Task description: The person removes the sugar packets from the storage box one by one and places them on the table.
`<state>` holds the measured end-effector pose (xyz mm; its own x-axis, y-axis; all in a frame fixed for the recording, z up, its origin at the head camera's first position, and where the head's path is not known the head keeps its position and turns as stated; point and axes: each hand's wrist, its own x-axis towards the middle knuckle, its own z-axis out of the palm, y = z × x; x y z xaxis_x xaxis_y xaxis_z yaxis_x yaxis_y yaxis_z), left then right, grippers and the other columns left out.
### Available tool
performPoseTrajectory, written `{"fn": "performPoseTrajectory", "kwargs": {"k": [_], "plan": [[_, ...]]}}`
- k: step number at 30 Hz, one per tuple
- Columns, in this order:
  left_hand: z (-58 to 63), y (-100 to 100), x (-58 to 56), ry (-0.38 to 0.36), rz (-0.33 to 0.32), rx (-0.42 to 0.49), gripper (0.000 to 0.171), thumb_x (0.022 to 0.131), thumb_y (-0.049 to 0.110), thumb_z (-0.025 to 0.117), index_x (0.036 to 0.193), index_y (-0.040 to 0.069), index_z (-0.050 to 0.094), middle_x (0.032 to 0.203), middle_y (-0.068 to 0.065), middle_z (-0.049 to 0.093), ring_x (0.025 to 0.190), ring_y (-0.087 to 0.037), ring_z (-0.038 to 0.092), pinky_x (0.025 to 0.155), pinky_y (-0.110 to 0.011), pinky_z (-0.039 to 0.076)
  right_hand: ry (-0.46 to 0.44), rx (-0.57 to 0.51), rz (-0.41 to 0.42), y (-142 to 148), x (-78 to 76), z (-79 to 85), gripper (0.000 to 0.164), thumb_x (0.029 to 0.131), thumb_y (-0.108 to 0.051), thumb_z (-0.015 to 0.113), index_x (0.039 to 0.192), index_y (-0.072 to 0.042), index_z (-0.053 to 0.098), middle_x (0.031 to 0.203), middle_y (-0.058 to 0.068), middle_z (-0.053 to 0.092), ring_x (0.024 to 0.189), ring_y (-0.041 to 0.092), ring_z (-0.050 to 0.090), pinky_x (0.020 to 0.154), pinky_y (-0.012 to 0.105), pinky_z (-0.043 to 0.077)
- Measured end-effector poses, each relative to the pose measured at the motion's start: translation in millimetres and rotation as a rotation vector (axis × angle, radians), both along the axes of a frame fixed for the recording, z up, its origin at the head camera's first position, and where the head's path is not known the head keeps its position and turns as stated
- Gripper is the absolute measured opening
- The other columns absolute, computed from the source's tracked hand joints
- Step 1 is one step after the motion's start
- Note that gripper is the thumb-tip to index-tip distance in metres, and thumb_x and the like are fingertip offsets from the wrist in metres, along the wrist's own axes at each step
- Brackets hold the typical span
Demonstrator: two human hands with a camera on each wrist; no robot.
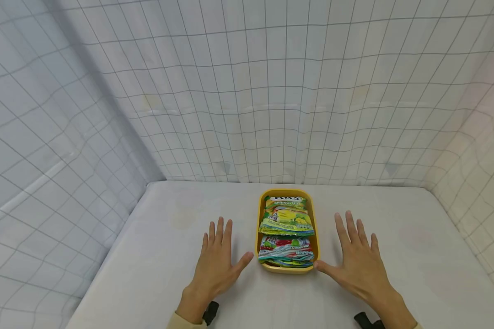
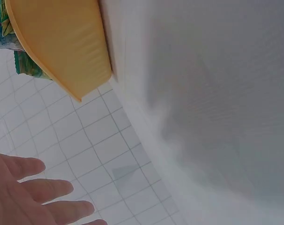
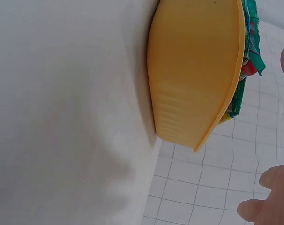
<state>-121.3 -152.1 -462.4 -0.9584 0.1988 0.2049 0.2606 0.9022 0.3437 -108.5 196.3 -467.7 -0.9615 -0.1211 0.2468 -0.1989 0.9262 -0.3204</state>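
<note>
A yellow plastic basket [image 1: 288, 270] stands on the white tabletop, filled with several packets. On top lies a green and yellow packet marked Fox's Spring Tea [image 1: 287, 219]; nearer the front is a red and pale blue packet [image 1: 286, 248]. My left hand [image 1: 216, 265] is spread flat to the left of the basket, thumb pointing toward its side. To the right, my right hand [image 1: 360, 265] is likewise spread, its thumb tip close to the basket's front right corner. Both wrist views show the basket's side wall [image 2: 67, 42] apart from the fingers. Neither hand holds anything.
White walls with a grey grid pattern [image 1: 288, 114] rise behind and on both sides of the white table [image 1: 156, 256]. A black strap piece [image 1: 211, 312] shows at the left wrist, and another black piece [image 1: 368, 321] at the right.
</note>
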Motion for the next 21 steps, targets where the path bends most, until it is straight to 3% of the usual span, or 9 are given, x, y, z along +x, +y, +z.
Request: {"fn": "performPoseTrajectory", "kwargs": {"k": [10,18,21], "plan": [[7.3,5.9,-5.8,0.032,-0.015,0.144,0.102,0.097,0.06,0.059,0.163,0.002,0.006,0.168,-0.019,0.01,0.154,-0.038,0.011,0.12,-0.057,0.019,0.056,-0.032,0.035,-0.8,-0.6,-1.2,0.127,0.076,-0.076,0.071,0.166,-0.018,0.003,0.168,0.018,0.012,0.148,0.048,0.022,0.113,0.07,0.019],[15.6,16.8,-15.5,-0.019,-0.084,0.353,0.099,0.099,0.051,0.061,0.164,0.005,0.002,0.17,-0.01,0.003,0.154,-0.025,0.011,0.122,-0.047,0.016,0.01,-0.044,0.034,-5.1,0.3,-2.0,0.131,0.074,-0.077,0.071,0.166,-0.016,0.001,0.169,0.017,0.011,0.148,0.049,0.022,0.112,0.071,0.022],[21.2,22.4,-19.9,-0.037,-0.098,0.407,0.097,0.099,0.048,0.062,0.164,0.008,0.001,0.17,-0.009,0.004,0.154,-0.026,0.013,0.122,-0.048,0.017,0.03,-0.062,0.044,-6.5,-0.7,-3.6,0.132,0.073,-0.076,0.073,0.165,-0.015,0.002,0.168,0.018,0.015,0.147,0.048,0.026,0.112,0.069,0.025]]}}
